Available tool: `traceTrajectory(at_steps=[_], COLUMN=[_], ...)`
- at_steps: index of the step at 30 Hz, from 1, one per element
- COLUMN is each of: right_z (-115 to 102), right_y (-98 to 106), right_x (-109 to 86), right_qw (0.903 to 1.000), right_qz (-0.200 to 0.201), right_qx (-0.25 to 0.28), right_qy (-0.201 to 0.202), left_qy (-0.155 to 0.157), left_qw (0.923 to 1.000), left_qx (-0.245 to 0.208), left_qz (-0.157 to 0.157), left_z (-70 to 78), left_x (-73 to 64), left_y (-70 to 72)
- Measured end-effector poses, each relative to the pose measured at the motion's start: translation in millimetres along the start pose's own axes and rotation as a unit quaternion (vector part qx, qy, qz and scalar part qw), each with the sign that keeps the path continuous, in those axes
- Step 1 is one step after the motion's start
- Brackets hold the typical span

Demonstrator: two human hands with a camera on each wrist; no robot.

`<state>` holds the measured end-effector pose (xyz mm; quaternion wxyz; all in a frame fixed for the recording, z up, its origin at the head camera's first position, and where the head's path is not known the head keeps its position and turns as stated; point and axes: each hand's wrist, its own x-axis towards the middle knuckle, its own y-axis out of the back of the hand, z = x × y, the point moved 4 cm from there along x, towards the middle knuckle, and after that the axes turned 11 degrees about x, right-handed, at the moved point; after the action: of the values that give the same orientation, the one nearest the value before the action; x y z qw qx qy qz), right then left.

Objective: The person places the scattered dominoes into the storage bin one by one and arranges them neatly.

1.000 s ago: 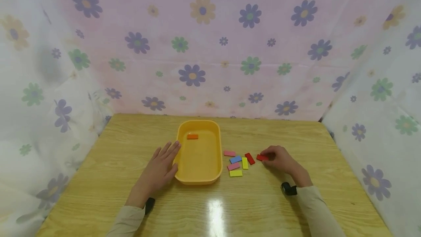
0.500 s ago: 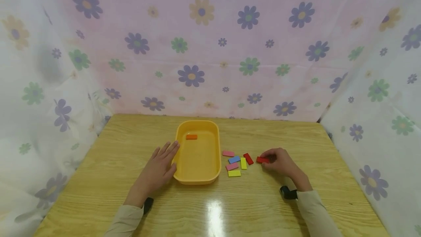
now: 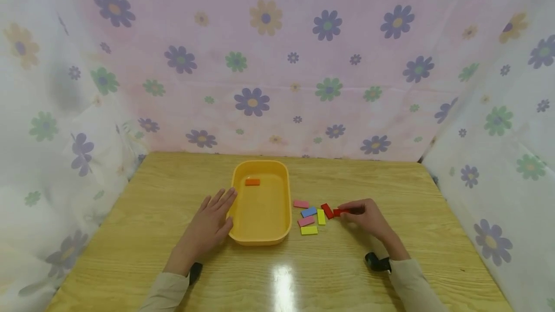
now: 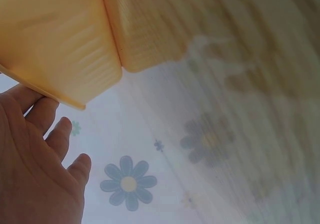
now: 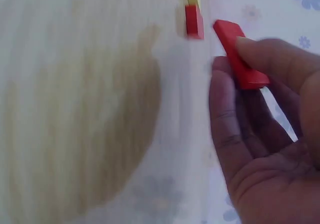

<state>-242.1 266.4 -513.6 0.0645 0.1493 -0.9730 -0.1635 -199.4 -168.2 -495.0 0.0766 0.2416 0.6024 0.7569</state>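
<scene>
In the head view my left hand (image 3: 209, 223) rests with straight fingers on the left rim of a yellow plastic tub (image 3: 260, 242). The left wrist view has its fingertips at the tub's rim, seen from below. An orange block (image 3: 252, 182) lies inside, toward the far end. Right of the tub, my right hand (image 3: 368, 215) pinches a flat red domino-shaped block (image 5: 241, 59) between thumb and fingers. In the head view its left end overlaps the edge of a second red block (image 3: 327, 211), which lies slanted on the table.
Between tub and right hand lie two pink blocks (image 3: 301, 204), a blue block (image 3: 309, 212) and two yellow blocks (image 3: 309, 230). The wooden table (image 3: 225, 283) meets a flowered cloth (image 3: 286, 124) at the back and sides.
My right hand has carried the red block left and slightly nearer, up to the other red block. The left hand stays on the tub's rim.
</scene>
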Motion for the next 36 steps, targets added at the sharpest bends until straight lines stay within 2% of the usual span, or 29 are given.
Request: traceTrajectory(at_steps=[3, 7, 15, 19, 23, 28, 36], right_z=[-3, -6, -18, -22, -26, -31, -39], right_y=[-5, -12, -39, -56, -71, -86, -109], right_x=[-2.9, -5.8, -8.2, -9.7, -11.7, -13.5, -11.4], right_qw=[0.999, 0.9942, 0.9728, 0.9645, 0.9578, 0.9511, 0.9426], right_qz=[0.022, 0.065, 0.146, 0.153, 0.145, 0.135, 0.144], right_qx=[0.035, 0.085, 0.179, 0.212, 0.241, 0.272, 0.299], right_qy=[0.015, 0.016, 0.006, -0.035, -0.057, -0.06, -0.034], left_qy=[-0.002, -0.003, 0.003, 0.004, 0.004, 0.003, 0.003], left_qw=[1.0, 1.0, 1.0, 1.0, 1.0, 1.0, 1.0], left_qx=[0.002, 0.004, 0.001, -0.001, -0.002, -0.006, -0.004], left_qz=[0.003, 0.004, 0.003, 0.005, 0.003, 0.0, 0.0], left_z=[-0.2, -1.1, -1.6, -1.7, -1.6, -1.1, -1.0], left_x=[-0.4, -0.4, -1.3, -1.6, -1.5, -1.3, -1.3], left_y=[-0.3, -1.7, -1.6, -1.1, -0.9, -0.4, -0.5])
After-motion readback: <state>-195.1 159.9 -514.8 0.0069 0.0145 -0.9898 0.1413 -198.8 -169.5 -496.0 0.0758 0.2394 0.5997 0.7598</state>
